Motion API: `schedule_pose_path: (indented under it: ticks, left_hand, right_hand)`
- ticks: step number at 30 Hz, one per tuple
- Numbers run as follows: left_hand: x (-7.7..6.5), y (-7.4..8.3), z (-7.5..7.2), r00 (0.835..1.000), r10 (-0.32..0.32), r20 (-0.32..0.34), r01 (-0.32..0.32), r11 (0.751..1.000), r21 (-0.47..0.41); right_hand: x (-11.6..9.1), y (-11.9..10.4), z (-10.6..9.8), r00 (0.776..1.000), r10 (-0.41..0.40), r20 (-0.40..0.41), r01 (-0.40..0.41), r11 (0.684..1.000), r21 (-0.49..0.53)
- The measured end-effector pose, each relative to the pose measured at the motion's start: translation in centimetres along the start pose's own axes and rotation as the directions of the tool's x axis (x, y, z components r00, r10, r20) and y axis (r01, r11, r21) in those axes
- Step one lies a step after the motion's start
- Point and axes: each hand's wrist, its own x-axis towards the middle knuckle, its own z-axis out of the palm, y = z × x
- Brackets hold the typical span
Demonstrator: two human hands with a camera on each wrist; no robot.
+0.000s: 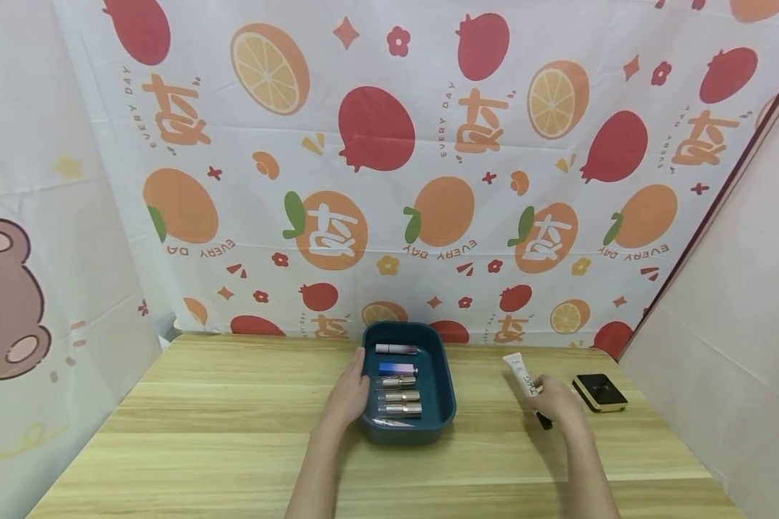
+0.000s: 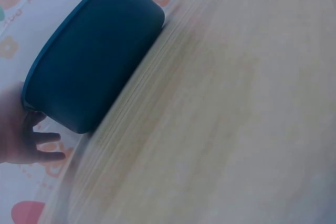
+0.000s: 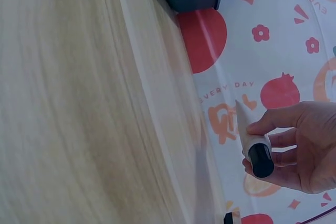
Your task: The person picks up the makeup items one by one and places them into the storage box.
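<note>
A dark teal bin (image 1: 444, 375) stands on the table near the back, and my left hand (image 1: 349, 395) rests against its left wall. In the left wrist view the fingers of that hand (image 2: 18, 129) are spread and fairly straight beside the bin's end (image 2: 94, 56). Off to the right, my right hand (image 1: 561, 402) pinches a white squeeze tube (image 1: 521, 375) with dark lettering and a black cap. The right wrist view shows the tube (image 3: 243, 121) between thumb and fingers, its black cap (image 3: 261, 161) toward the camera, above the table.
Inside the bin lie several lipstick-like tubes (image 1: 399, 396) and a blue-and-pink small box or tube (image 1: 397, 369). A black square compact with a gold edge (image 1: 600, 391) lies right of my right hand. A fruit-print cloth (image 1: 376, 216) hangs behind the wooden table (image 1: 234, 404).
</note>
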Motion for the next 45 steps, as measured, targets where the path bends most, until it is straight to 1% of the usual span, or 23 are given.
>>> schedule_pose_path:
  ticks: [9, 16, 21, 28, 35, 39, 45]
  left_hand:
    - [-0.1, 0.1, -0.3, 1.0, 0.005, -0.006, -0.005, 1.0, -0.01]
    - [-0.1, 0.1, -0.2, 1.0, 0.006, 0.001, -0.006, 1.0, -0.007]
    - [-0.1, 0.2, -0.1, 1.0, 0.012, -0.004, -0.012, 1.0, -0.01]
    - [-0.1, 0.1, 0.0, 1.0, 0.015, 0.001, -0.015, 1.0, -0.007]
    - [0.0, 0.0, 0.0, 1.0, 0.006, 0.003, -0.006, 1.0, -0.003]
    - [0.0, 0.0, -0.1, 1.0, 0.015, 0.002, -0.015, 1.0, -0.008]
    - [0.0, 0.1, -0.1, 1.0, 0.01, -0.001, -0.01, 1.0, -0.011]
  right_hand:
    - [0.0, -1.1, -0.2, 1.0, -0.023, -0.01, 0.023, 1.0, 0.002]
    - [-0.2, -1.5, -0.3, 0.999, -0.031, -0.018, 0.031, 0.999, 0.01]
    - [-0.3, -1.9, -0.2, 0.999, -0.037, -0.016, 0.037, 0.999, 0.039]
    - [-0.4, -2.3, -0.1, 1.0, -0.016, -0.002, 0.016, 0.997, 0.08]
    - [-0.6, -2.9, -0.2, 0.999, -0.04, -0.017, 0.041, 0.996, 0.073]
    - [-0.6, -3.2, -0.2, 0.999, -0.035, -0.016, 0.036, 0.996, 0.076]
    - [-0.6, -3.4, -0.3, 0.999, -0.027, -0.028, 0.029, 0.997, 0.075]
